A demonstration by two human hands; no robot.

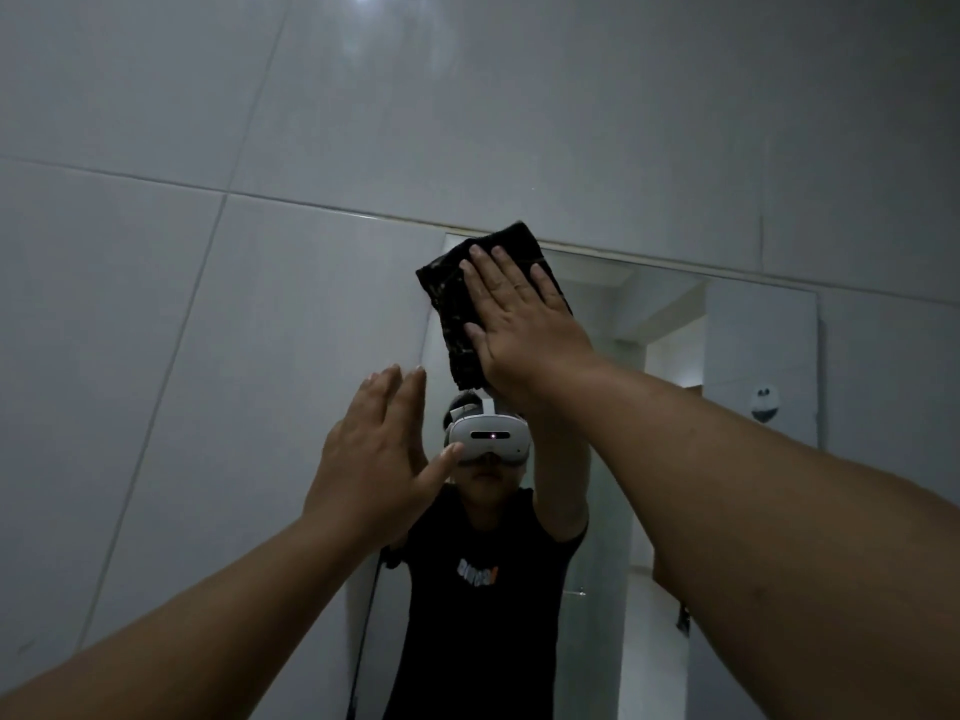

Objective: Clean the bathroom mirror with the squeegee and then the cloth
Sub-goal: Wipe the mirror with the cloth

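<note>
**Only one print seen, and it cannot be read**

A single line of print is seen across the chest of the black T-shirt (483, 579) reflected in the mirror (675, 387). It is made up of pale letters ending in an orange mark, but it is mirrored, small and dim, so no word can be made out. No brand or number is legible on the white headset (490, 439), and nothing is written on the wall tiles (156, 304).

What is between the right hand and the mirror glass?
In the head view, the dark cloth lies between the right hand and the mirror, pressed flat near its top left corner.
</note>
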